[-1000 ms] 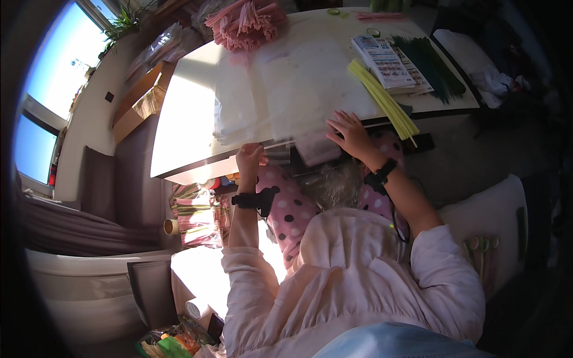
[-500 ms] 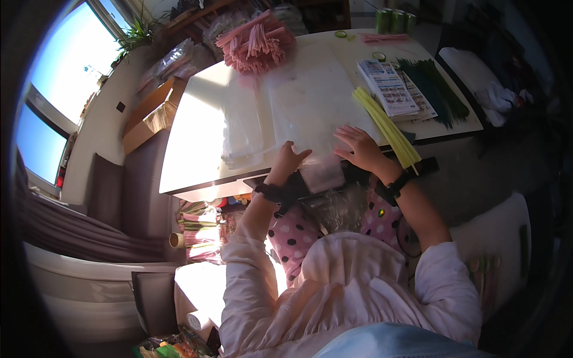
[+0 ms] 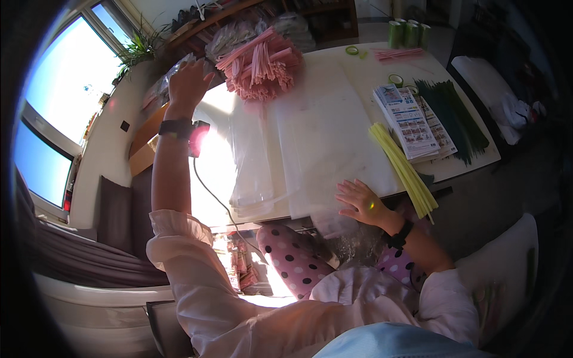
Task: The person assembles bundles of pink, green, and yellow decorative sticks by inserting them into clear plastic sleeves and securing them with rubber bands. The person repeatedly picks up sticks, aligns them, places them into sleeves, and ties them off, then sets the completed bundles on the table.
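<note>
My left hand [image 3: 190, 83] is stretched far out over the back-left corner of the counter [image 3: 358, 77], fingers spread wide, reaching at a crinkled clear plastic bag [image 3: 173, 77] that sits at the counter's far edge near the window. The palm seems to be on or just above the plastic; glare from the window makes it hard to tell whether that grip has closed on anything, so I cannot say it holds the bag. A dark watch band [image 3: 175, 127] wraps that wrist.

My right hand [image 3: 361, 203] lies flat and open on the near edge of the counter, fingers splayed, pressing on the stack of clear plastic sheets [image 3: 316, 137] that covers the middle of the counter. It holds nothing; it only rests on the sheets' near corner.

Just right of my left hand is a big bundle of pink strips [image 3: 262, 62], piled at the back of the counter and touching the far end of the sheets. Right of my right hand, a bundle of yellow strips [image 3: 403, 167] runs diagonally toward the near edge and hangs a little over it. Beside it lie printed leaflets [image 3: 409, 119], then a bundle of dark green strips [image 3: 450, 116]. Rolls of green tape [image 3: 407, 33] stand at the far right corner. A thin cable [image 3: 215, 197] trails off the counter's near left edge.
</note>
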### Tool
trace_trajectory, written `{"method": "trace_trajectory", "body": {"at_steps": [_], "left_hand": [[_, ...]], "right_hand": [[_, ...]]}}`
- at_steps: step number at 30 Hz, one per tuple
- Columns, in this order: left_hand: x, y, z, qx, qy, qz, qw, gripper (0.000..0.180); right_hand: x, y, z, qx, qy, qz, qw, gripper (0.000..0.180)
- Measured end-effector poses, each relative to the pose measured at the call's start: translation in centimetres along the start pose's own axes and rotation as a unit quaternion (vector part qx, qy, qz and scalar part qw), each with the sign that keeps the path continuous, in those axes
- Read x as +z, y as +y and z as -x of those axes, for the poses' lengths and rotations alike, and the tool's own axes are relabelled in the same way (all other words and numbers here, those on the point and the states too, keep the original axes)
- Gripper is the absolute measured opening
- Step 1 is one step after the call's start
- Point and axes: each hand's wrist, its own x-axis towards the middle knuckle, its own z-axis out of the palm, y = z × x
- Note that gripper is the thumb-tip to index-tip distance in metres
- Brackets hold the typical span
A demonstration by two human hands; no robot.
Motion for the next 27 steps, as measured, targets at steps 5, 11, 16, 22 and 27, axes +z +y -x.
{"method": "trace_trajectory", "body": {"at_steps": [5,11,16,22,27], "left_hand": [[7.7,-1.2,-8.4,0.055,0.018,-0.012,0.998,0.034],[18.8,1.0,-15.3,0.003,-0.017,-0.012,1.000,0.050],[26.6,1.6,-21.5,-0.043,-0.107,0.053,0.992,0.087],[36.6,2.9,-24.6,-0.070,-0.186,0.135,0.971,0.087],[41.5,3.6,-24.4,-0.054,-0.150,0.213,0.964,0.075]], "right_hand": [[-1.1,0.5,-0.7,0.009,-0.032,-0.008,0.999,0.045],[-2.3,0.6,-1.8,0.035,-0.093,-0.017,0.995,0.046],[-2.3,1.2,-2.4,0.044,-0.142,0.005,0.989,0.045],[-0.3,2.7,-2.4,0.005,-0.067,0.044,0.997,0.030],[1.1,2.6,-2.6,0.017,0.062,0.031,0.997,0.024]]}}
